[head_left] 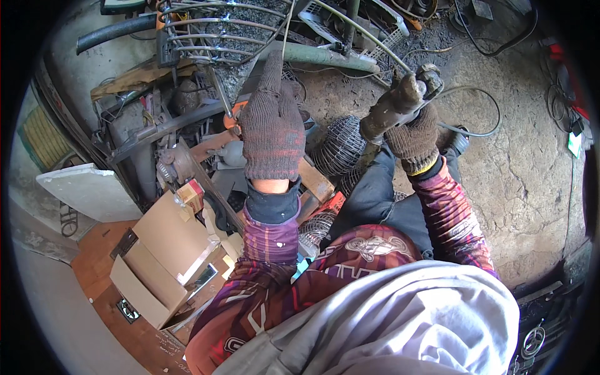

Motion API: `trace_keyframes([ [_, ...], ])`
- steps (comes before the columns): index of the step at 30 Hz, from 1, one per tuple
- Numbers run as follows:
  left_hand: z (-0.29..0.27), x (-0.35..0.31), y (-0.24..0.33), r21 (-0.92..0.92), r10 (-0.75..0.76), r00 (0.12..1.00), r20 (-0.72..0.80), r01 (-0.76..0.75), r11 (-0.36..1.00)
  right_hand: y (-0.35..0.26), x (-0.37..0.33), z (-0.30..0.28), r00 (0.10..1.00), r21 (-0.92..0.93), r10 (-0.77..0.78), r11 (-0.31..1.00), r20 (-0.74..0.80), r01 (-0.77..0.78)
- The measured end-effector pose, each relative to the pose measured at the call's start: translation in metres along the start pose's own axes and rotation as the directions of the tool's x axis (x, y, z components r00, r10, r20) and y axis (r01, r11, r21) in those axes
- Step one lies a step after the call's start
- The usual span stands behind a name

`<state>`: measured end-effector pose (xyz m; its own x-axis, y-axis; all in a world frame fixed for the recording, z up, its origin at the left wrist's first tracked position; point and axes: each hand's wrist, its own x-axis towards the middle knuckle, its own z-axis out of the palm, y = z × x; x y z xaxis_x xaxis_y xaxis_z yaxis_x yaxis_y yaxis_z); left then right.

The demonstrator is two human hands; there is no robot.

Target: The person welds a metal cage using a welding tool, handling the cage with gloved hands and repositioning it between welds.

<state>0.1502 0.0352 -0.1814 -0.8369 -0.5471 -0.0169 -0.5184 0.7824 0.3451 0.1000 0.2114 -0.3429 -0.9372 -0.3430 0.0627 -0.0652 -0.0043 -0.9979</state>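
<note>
My left hand (pixel 273 128), in a brown knit glove, reaches up beside a metal wire cage (pixel 228 31). A thin metal rod (pixel 288 28) runs down to its fingertips, which look closed on the rod's lower end; the thumb is hidden. My right hand (pixel 412 140), gloved alike, is wrapped round a worn, grey-brown welding electrode holder (pixel 397 107). From the holder's head a long thin welding rod (pixel 375 40) slants up and left. The cage's curved bars sit at the top edge, left of both rods. An orange tool part (pixel 234 116) shows close to my left hand.
Coiled wire springs (pixel 340 145) lie on the floor between my hands, near my knee. An open cardboard box (pixel 175 231) stands lower left, by a white slab (pixel 90 187). A green metal bar (pixel 328 56) crosses above. A cable (pixel 494 115) loops on the concrete (pixel 525 187) at right.
</note>
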Motion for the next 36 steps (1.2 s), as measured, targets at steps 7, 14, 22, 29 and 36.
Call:
trace_keyframes([
  [7, 0.000, 0.002, -0.011, 0.155, 0.175, 0.985, 0.008, -0.174, 0.973, -0.003, 0.003, 0.000, 0.997, 0.026, 0.061, 0.998, 0.049, -0.062],
  [14, -0.003, -0.006, 0.000, -0.258, -0.262, 0.956, 0.134, 0.289, 0.922, -0.007, 0.003, 0.000, 0.997, -0.132, -0.007, 0.991, 0.073, 0.016],
  [22, -0.009, -0.011, -0.010, 0.332, 0.060, 0.992, 0.108, -0.093, 0.939, 0.000, -0.001, 0.000, 0.995, -0.209, -0.013, 0.977, 0.098, 0.033],
  [29, -0.006, 0.004, -0.007, 0.190, 0.130, 0.991, 0.031, -0.134, 0.973, 0.042, -0.018, 0.005, 0.944, 0.085, 0.320, 0.941, 0.083, -0.327],
  [36, -0.009, 0.001, 0.005, 0.075, 0.100, 0.994, 0.045, -0.103, 0.992, 0.003, -0.007, -0.002, 0.998, 0.039, 0.059, 0.997, 0.034, -0.060],
])
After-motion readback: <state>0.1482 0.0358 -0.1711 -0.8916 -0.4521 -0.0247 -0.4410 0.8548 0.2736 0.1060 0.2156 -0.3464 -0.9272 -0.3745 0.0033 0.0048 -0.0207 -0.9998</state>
